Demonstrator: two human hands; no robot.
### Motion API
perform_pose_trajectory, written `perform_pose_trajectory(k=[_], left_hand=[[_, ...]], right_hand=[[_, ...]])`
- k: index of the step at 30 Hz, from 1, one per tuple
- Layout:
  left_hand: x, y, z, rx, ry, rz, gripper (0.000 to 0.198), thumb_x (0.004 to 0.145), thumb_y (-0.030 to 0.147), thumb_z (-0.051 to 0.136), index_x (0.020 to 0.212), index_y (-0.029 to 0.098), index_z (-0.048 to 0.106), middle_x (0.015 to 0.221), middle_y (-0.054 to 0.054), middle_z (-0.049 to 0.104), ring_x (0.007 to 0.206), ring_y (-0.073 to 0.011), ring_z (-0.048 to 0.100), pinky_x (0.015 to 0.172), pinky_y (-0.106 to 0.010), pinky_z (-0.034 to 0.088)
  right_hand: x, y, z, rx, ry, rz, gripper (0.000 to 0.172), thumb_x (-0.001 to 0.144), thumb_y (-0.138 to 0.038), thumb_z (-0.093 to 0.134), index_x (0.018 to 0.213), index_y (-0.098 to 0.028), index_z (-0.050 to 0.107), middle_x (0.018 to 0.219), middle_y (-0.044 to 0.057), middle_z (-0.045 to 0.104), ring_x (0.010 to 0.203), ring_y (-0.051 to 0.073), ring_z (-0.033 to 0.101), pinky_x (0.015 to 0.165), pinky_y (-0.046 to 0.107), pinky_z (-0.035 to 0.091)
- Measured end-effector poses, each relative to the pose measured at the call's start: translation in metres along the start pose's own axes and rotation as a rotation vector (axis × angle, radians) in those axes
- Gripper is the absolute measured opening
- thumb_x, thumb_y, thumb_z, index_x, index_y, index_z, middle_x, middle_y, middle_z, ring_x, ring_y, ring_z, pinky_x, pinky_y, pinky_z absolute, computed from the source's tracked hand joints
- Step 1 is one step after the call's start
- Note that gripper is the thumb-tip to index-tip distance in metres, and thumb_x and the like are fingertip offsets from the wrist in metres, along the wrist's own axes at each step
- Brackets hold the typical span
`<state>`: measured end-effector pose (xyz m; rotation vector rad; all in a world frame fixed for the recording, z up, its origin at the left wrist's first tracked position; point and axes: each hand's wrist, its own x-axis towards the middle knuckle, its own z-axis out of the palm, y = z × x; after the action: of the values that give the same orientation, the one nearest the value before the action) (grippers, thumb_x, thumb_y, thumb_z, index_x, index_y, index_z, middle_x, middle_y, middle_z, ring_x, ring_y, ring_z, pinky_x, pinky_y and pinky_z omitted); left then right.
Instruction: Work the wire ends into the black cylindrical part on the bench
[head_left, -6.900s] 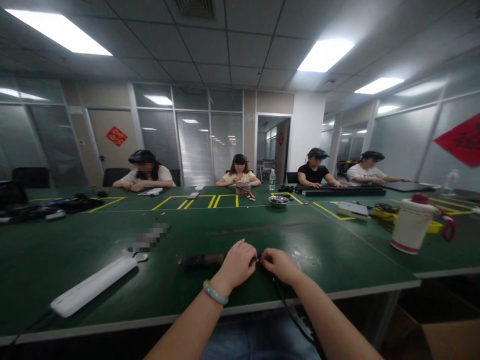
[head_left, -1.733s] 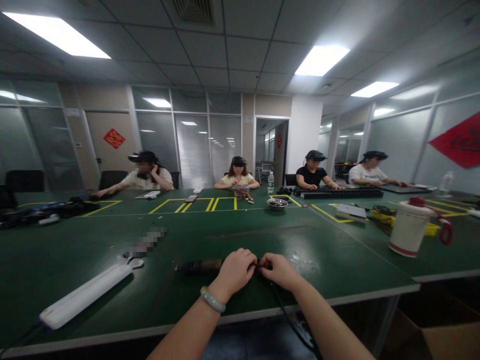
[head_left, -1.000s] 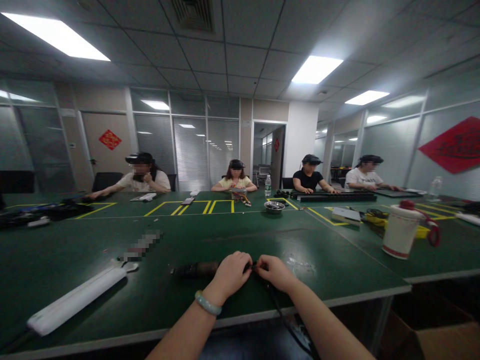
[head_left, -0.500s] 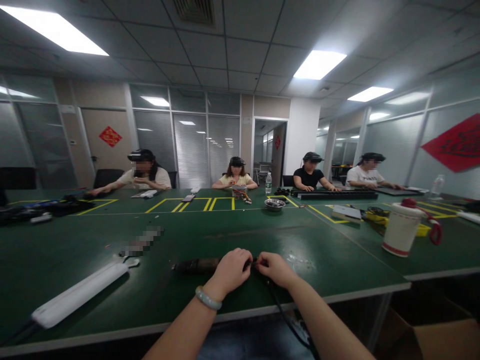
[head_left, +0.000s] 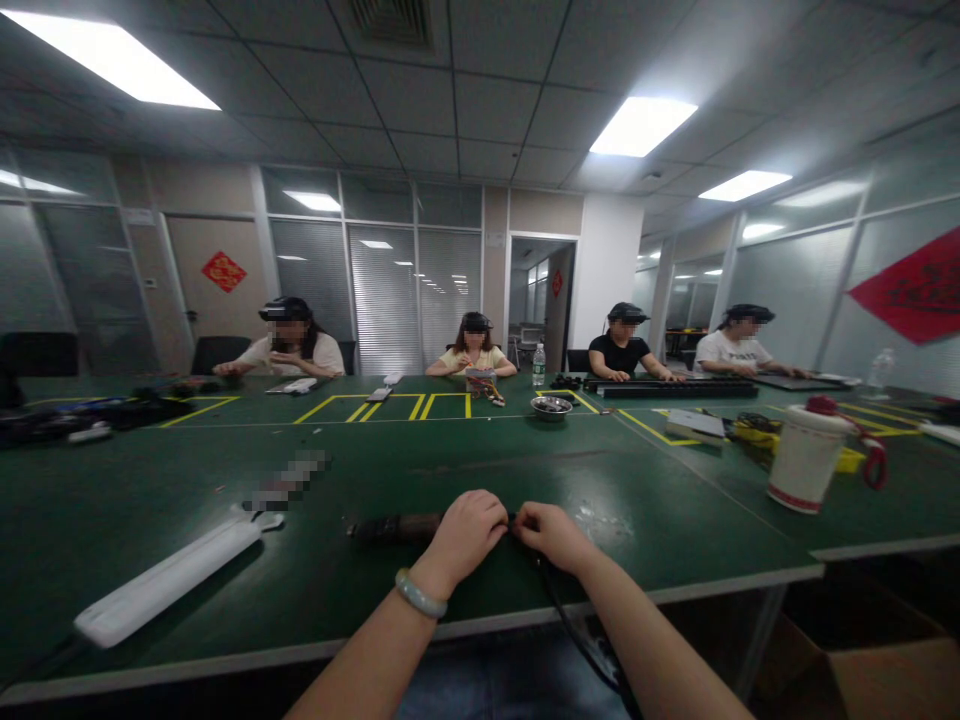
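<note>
1. Change since half a second ago: far-left person [head_left: 322,352] has drawn a stretched-out arm back from the dark pile [head_left: 142,413]. Wearer's hands nearly unmoved.
2. Tube, dark, one [head_left: 397,528]: lying on the green table [head_left: 322,580] in front of the wearer, right end hidden by the left hand.
3. Left hand [head_left: 466,535]: fingers curled well in beside the tube's end; tips hidden, cannot tell what they hold. One bracelet [head_left: 420,594] on wrist.
4. Right hand [head_left: 555,533]: fingers bunched, close to the left; small dark bit between the hands, cannot tell whether pinched.
5. Cord, black, one [head_left: 559,600]: from below right hand, down over the table edge.
6. Long white case, one [head_left: 172,582]: slantwise, left of the tube.
7. Cup, one [head_left: 805,462]: upright, right side, red lid.
8. Bottles, two: one [head_left: 539,367] upright mid-table, another [head_left: 883,373] far right.
9. Metal bowl, one [head_left: 551,412].
10. People across the table: four, each in dark headgear.
</note>
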<state>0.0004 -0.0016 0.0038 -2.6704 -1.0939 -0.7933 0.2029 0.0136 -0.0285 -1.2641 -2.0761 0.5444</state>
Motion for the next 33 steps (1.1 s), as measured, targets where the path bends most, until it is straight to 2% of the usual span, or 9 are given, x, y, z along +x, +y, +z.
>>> perform_pose_trajectory(k=[11, 17, 22, 28, 31, 33], left_hand=[[0.0000, -0.0010, 0.0030, -0.014, 0.017, -0.021, 0.004, 0.084, 0.025, 0.062, 0.083, 0.021, 0.061, 0.088, -0.002, 0.061, 0.091, -0.0179, 0.054, 0.087, -0.033, 0.040], [-0.0013, 0.0053, -0.0031, -0.028, 0.084, -0.047, 0.012, 0.083, 0.030, 0.061, 0.091, 0.022, 0.061, 0.089, -0.002, 0.062, 0.091, -0.0190, 0.054, 0.101, -0.040, 0.035], [-0.0013, 0.0036, 0.0010, -0.025, 0.062, -0.045, 0.008, 0.081, 0.021, 0.057, 0.087, 0.022, 0.062, 0.089, -0.002, 0.063, 0.091, -0.0183, 0.056, 0.107, -0.042, 0.031], [-0.0008, -0.0030, 0.0033, -0.041, 0.038, -0.018, 0.007, 0.083, 0.024, 0.060, 0.089, 0.023, 0.065, 0.092, -0.001, 0.064, 0.093, -0.0179, 0.056, 0.104, -0.040, 0.033], [-0.0007, -0.0011, 0.0016, -0.036, 0.050, -0.028, 0.014, 0.082, 0.026, 0.063, 0.095, 0.024, 0.063, 0.094, -0.001, 0.065, 0.094, -0.0187, 0.056, 0.102, -0.040, 0.035], [-0.0005, 0.0013, 0.0007, -0.035, 0.063, -0.035, 0.012, 0.081, 0.027, 0.063, 0.092, 0.022, 0.063, 0.091, -0.002, 0.064, 0.092, -0.0192, 0.056, 0.101, -0.040, 0.036]], right_hand=[[-0.0015, -0.0032, -0.0030, -0.027, 0.011, 0.005, 0.010, 0.078, -0.027, 0.060, 0.081, -0.019, 0.066, 0.073, -0.002, 0.064, 0.067, 0.012, 0.054, 0.061, 0.021, 0.037], [-0.0018, -0.0023, -0.0020, -0.025, 0.025, 0.011, 0.008, 0.078, -0.025, 0.059, 0.080, -0.019, 0.064, 0.072, -0.002, 0.064, 0.066, 0.011, 0.054, 0.060, 0.021, 0.037], [-0.0027, -0.0044, -0.0037, -0.020, 0.016, 0.012, 0.009, 0.078, -0.026, 0.059, 0.080, -0.019, 0.064, 0.072, -0.001, 0.064, 0.067, 0.012, 0.054, 0.061, 0.021, 0.037], [-0.0016, -0.0029, -0.0024, -0.013, 0.014, -0.003, 0.009, 0.079, -0.026, 0.059, 0.081, -0.019, 0.065, 0.072, -0.002, 0.064, 0.066, 0.011, 0.054, 0.061, 0.020, 0.037], [-0.0013, -0.0026, -0.0020, -0.030, 0.010, 0.009, 0.009, 0.079, -0.025, 0.060, 0.081, -0.019, 0.066, 0.071, -0.002, 0.064, 0.064, 0.011, 0.053, 0.059, 0.020, 0.036], [-0.0013, -0.0030, -0.0025, -0.037, 0.005, 0.013, 0.009, 0.078, -0.024, 0.060, 0.081, -0.019, 0.066, 0.071, -0.002, 0.064, 0.064, 0.011, 0.053, 0.059, 0.020, 0.035]])
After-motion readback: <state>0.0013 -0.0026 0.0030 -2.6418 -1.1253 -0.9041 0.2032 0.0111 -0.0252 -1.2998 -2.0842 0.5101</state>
